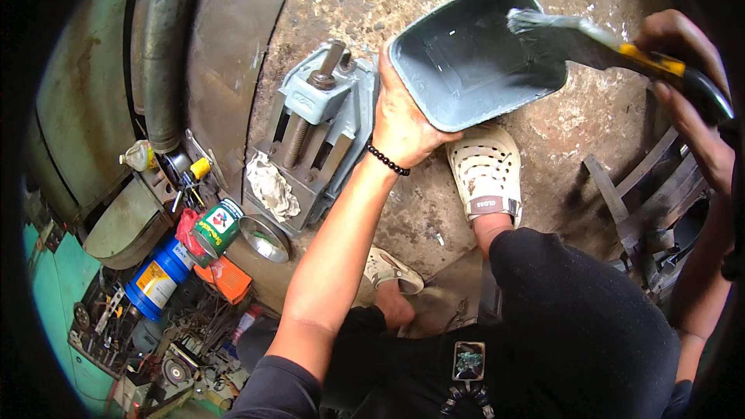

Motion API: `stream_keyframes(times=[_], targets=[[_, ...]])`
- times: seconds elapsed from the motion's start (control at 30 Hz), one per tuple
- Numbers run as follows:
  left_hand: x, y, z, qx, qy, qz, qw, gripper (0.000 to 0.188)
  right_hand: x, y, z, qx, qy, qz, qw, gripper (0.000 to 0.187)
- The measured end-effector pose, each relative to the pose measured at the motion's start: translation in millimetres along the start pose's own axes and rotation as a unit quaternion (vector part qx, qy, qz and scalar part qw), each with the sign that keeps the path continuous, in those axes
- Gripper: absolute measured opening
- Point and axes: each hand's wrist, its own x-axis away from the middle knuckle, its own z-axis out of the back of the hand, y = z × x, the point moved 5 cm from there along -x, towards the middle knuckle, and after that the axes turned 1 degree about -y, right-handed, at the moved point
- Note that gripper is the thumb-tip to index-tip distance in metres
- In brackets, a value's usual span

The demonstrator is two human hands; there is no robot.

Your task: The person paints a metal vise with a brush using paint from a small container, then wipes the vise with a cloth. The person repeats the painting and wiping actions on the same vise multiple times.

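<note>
My left hand (407, 122), with a black bead bracelet at the wrist, grips the near left side of a grey plastic tub (434, 89). The tub is tilted so that its inside faces me, and pale wet-looking smears mark its walls. In my right hand (705, 128) is a brush (574, 37) with a black and yellow handle, my fingers wrapped round it. Its grey-smeared, slightly blurred tip lies over the tub's upper right part. Whether the bristles touch the wall I cannot tell.
Left of the tub, a grey machine vise (314, 97) stands on the floor, a crumpled white cloth (272, 188) on its near end. A green can (217, 225), blue bucket (161, 279) and orange box (226, 279) crowd the left. Metal bars (648, 186) lie at right.
</note>
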Motion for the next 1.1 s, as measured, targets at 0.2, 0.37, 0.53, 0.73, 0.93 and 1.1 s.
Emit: stream_keyframes(times=[0.2,0.37,0.53,0.73,0.93,1.1], targets=[[-1.8,8.6,3.5,0.002,0.003,-0.014,1.0,0.126,2.8,18.9,8.5,-0.032,0.044,-0.084,0.995,0.035],[5.0,3.9,2.3,-0.017,0.009,0.018,1.0,0.127,7.3,17.1,15.5,-0.056,0.102,-0.102,0.988,0.034],[1.5,9.1,5.8,-0.043,0.0,0.028,0.999,0.128,5.8,-1.4,27.5,-0.028,0.114,-0.101,0.988,0.028],[2.8,3.0,0.0,0.028,0.001,0.025,0.999,0.121,-1.5,6.9,18.1,-0.101,0.174,-0.147,0.968,0.024],[2.4,3.2,5.1,-0.009,0.021,-0.014,1.0,0.135,-15.8,27.9,7.3,-0.073,0.208,-0.141,0.965,0.021],[4.1,-3.5,5.9,0.01,-0.002,0.043,0.999,0.143,-1.3,46.0,29.2,-0.024,0.295,-0.241,0.924,0.028]])
